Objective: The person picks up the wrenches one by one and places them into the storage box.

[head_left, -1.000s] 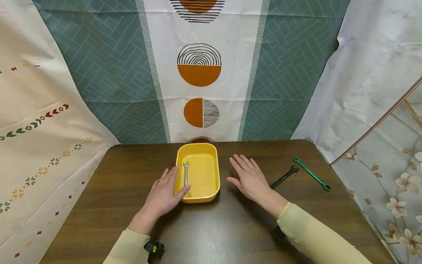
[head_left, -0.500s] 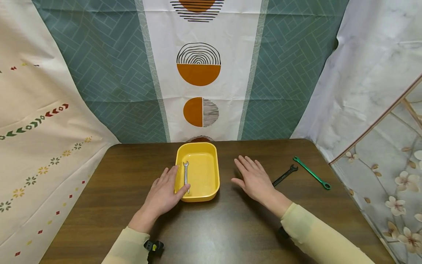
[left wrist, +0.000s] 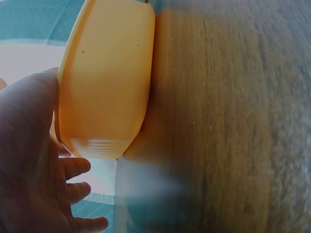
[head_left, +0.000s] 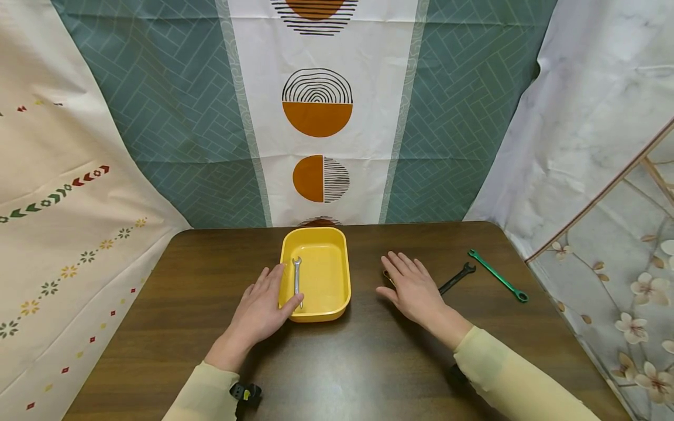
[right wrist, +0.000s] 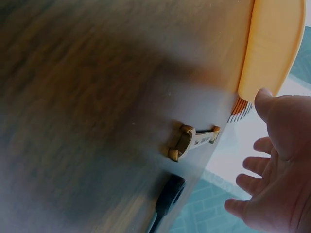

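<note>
Near side, left hand [head_left: 259, 314] lies straight-fingered at the yellow tray [head_left: 326, 280]'s left rim, right hand [head_left: 417, 294], fingers extended, holding nothing, hovers by a gold wrench [right wrist: 200, 139]; silver wrench [head_left: 297, 282] inside tray, gold, black wrench [head_left: 457, 278] and green wrench [head_left: 497, 276] outside.

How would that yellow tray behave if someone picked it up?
The yellow tray would probably feel stiff, since its raised sides have an even, unsagging shape. Its rim looks thin, so it may be light. The silver wrench lying inside might slide if the tray tilts.
</note>
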Available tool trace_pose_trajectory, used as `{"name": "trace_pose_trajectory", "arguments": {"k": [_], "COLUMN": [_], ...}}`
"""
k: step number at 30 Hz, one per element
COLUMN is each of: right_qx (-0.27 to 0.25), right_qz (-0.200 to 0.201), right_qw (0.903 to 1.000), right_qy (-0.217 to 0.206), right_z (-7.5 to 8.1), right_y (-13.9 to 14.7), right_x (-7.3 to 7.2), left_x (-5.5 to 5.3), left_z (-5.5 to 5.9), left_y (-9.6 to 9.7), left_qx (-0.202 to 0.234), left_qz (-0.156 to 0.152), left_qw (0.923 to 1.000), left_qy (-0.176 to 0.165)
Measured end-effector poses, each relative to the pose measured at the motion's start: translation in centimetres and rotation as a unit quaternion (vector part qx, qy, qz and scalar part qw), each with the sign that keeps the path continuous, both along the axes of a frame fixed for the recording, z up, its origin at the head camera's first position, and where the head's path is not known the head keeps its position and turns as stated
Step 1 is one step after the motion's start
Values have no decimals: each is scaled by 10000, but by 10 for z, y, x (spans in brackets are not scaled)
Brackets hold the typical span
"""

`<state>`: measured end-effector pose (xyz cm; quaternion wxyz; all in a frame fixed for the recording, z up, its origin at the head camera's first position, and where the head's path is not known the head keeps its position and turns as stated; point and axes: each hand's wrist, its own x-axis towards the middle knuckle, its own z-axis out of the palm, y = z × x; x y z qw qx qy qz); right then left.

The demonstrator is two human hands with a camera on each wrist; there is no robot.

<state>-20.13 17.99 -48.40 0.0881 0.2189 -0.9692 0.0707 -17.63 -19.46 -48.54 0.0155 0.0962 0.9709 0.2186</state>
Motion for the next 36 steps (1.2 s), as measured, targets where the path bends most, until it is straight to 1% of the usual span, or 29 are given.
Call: {"name": "trace_pose_trajectory", "arguments": {"k": [10,24,36], "right_qx": [37,51,121], "right_qz": [-140,-169,-169], "right_qw": [9999,9998,9998], "right_qy": [-52,-29,13], "right_z": [0,-4,-8], "right_y": [9,20,27], "right_x": [1,4,3], "left_x": [-1,-1,-1], "left_z": [-1,-1,-1], "left_y": [0,0,0], "left_qx": [-12,-12,-9], "left_qz": [6,-5,-7], "left_qw": [10000,10000,10000], "left_qy": [22,97,87]}}
